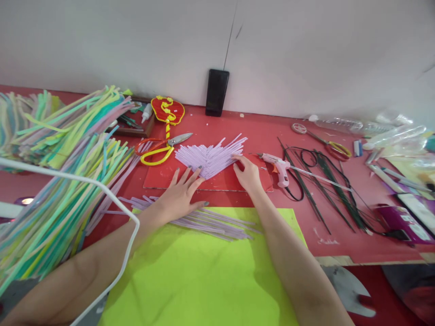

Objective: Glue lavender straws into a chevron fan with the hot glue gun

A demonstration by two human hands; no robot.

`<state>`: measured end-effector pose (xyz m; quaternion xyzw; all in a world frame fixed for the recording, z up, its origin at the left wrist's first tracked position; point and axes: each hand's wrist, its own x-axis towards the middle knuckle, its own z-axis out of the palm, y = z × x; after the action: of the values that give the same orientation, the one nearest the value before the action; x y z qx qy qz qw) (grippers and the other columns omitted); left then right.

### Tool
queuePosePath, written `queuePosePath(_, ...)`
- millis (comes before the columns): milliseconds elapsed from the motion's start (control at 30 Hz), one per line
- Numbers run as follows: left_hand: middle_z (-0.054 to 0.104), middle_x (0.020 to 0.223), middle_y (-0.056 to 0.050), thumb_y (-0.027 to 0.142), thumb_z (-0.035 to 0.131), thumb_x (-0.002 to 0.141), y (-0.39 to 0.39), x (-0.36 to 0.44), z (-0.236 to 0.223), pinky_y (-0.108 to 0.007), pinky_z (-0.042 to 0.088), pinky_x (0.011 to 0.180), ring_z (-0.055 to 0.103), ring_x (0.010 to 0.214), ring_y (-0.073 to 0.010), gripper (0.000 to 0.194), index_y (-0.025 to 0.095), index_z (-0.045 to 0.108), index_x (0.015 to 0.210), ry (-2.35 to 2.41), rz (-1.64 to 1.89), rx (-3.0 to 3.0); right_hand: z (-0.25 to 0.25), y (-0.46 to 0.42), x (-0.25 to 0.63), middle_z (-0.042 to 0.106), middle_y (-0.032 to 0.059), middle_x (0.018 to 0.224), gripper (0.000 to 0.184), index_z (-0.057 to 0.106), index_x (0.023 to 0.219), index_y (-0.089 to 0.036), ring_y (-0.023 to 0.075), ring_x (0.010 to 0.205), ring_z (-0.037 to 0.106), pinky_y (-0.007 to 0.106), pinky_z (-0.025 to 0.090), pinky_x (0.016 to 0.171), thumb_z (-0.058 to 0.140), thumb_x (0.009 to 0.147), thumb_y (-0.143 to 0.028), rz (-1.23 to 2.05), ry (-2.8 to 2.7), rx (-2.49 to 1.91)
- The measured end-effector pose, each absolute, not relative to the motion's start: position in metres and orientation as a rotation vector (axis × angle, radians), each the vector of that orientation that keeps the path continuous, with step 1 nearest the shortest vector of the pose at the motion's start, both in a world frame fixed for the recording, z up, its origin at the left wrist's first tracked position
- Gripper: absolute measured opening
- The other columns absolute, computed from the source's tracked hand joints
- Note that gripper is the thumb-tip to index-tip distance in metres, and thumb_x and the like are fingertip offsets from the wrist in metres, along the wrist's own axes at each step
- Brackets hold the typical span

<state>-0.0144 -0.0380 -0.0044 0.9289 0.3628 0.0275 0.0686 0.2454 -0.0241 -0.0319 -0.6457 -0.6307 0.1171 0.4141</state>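
A lilac leaf-shaped piece made of pipe cleaners [207, 156], set in slanting rows that meet at a middle line, lies on a red board [156, 179]. My left hand [181, 192] is spread, its fingertips touching the lower left edge of the piece. At the right edge, my right hand [247, 172] has thumb and index finger curled in around the pipe cleaner ends; the other fingers are tucked out of sight. Beneath my left hand, loose lilac pipe cleaners [217, 226] lie across a bright yellow-green sheet [204, 276].
Scissors with red and yellow handles [159, 151] lie left of the piece. A pink glue gun [280, 167] with a black cord rests at right. Bundles of coloured pipe cleaners [68, 181] fill the left side, crossed by a white cable [112, 194]. A black phone [217, 93] leans on the wall.
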Motion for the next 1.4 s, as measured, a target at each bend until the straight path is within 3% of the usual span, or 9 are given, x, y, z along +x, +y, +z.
queuePosePath(833,0.023,0.154,-0.015,0.061,0.039,0.088,-0.0376,-0.0144,-0.0062,-0.061,0.013,0.112,0.015,0.143,-0.0368,0.068,0.017,0.036,0.14,1.086,0.106,2.804,-0.0278,-0.0265,0.2425,0.067,0.0044,0.115,0.03,0.062,0.104,-0.024,0.0222,0.11,0.061,0.042,0.045,0.099,0.047,0.079,-0.017,0.285,-1.607,-1.651)
queuePosePath(1033,0.025,0.153,-0.015,0.061,0.041,0.088,-0.0382,-0.013,-0.0027,-0.06,0.014,0.112,0.016,0.142,-0.0374,0.068,0.016,0.038,0.138,1.109,0.067,2.798,-0.0271,-0.0267,0.2414,0.067,0.0054,0.115,0.021,0.062,0.098,-0.024,0.0234,0.109,0.061,0.043,0.046,0.097,0.046,0.084,-0.023,0.301,-1.591,-1.655)
queuePosePath(1400,0.023,0.154,-0.016,0.057,0.044,0.088,-0.0391,-0.015,-0.0059,-0.06,0.013,0.113,0.013,0.143,-0.0355,0.068,0.015,0.031,0.14,1.097,0.118,2.779,-0.0318,-0.0256,0.2434,0.066,0.005,0.116,0.021,0.061,0.099,-0.025,0.0228,0.111,0.06,0.043,0.045,0.098,0.047,0.084,-0.023,0.299,-1.599,-1.636)
